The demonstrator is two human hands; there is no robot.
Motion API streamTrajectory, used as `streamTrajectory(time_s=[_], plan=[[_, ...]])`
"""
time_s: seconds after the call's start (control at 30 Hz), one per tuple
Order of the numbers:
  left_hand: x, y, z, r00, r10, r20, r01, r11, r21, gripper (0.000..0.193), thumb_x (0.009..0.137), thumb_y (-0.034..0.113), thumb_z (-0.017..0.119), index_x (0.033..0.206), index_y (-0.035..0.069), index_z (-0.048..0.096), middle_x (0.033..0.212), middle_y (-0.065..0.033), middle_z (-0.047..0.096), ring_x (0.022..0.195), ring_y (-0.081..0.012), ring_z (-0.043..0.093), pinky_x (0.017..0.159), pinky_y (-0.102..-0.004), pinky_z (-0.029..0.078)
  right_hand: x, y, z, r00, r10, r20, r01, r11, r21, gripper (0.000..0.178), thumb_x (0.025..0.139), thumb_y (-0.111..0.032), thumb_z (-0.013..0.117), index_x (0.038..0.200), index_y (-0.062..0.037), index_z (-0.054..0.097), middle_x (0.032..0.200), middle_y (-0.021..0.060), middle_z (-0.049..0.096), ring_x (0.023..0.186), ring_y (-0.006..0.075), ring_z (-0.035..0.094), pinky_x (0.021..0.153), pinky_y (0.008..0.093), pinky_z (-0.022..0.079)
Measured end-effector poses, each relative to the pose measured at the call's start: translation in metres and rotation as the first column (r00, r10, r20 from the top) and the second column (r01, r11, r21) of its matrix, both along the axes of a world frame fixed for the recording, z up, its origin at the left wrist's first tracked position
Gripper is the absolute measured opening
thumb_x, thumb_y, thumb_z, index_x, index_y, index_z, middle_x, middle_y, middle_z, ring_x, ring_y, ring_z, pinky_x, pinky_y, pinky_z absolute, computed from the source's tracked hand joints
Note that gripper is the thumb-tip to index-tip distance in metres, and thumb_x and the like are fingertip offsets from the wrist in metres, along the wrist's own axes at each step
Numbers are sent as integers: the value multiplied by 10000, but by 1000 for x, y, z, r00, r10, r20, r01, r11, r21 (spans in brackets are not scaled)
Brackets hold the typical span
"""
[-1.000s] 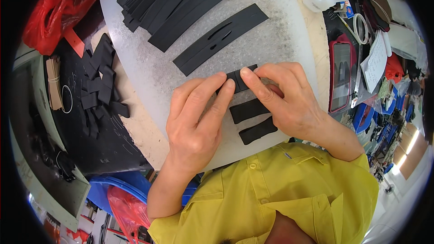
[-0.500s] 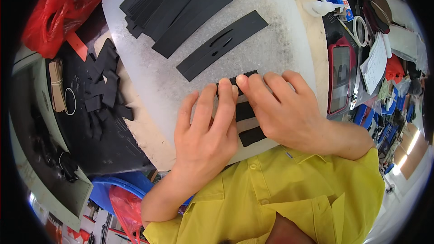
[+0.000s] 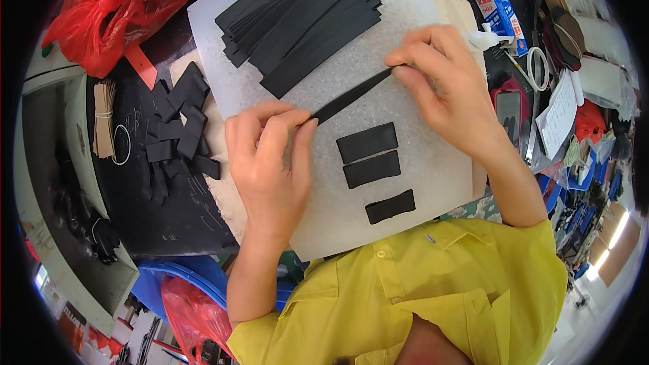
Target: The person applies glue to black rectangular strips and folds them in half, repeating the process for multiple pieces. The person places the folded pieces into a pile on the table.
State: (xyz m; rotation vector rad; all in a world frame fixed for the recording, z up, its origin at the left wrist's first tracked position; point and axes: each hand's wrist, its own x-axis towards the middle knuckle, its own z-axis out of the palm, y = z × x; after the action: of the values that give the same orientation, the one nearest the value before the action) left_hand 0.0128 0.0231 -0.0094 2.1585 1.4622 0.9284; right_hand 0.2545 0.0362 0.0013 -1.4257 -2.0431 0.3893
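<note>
Left hand [image 3: 270, 162]: pinches strip's [image 3: 351, 95] end
Right hand [image 3: 446, 91]: pinches other end
Strip: one, above surface's [image 3: 439, 162] middle
Room: bare toward lower-right corner
Pieces [image 3: 368, 141]: three, toward lower edge
Pile [image 3: 304, 23]: far edge

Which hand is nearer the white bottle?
Right. In the picture, the right hand is just lower left of the white bottle; the left hand is much farther lower left, at the black strip's other end.
</note>
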Motion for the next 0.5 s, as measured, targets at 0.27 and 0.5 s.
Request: streamTrajectory(time_s=[0.27, 0.5], plan=[[26, 1, -2, 975, 4, 222, -8, 1000, 18, 195, 749, -53, 776, 880, 11, 646, 814, -91, 642, 691, -234, 588, 607, -332, 461, -23, -18, 15, 993, 7, 116, 1, 998, -69, 213, 794, -18, 743, 1001, -32, 695, 892, 83, 601, 794, 271, 599, 670, 358, 504], [15, 2, -7, 975, -183, 123, 176, 982, 72, 349, 711, -29, 791, 1052, 38, 768, 1038, -145, 676, 880, -287, 642, 733, -356, 530, -10, -33, -8, 993, 118, -8, -118, 993, 12, 544, 740, 111, 674, 1265, -30, 666, 1075, 105, 602, 841, 274, 553, 706, 324, 515]])
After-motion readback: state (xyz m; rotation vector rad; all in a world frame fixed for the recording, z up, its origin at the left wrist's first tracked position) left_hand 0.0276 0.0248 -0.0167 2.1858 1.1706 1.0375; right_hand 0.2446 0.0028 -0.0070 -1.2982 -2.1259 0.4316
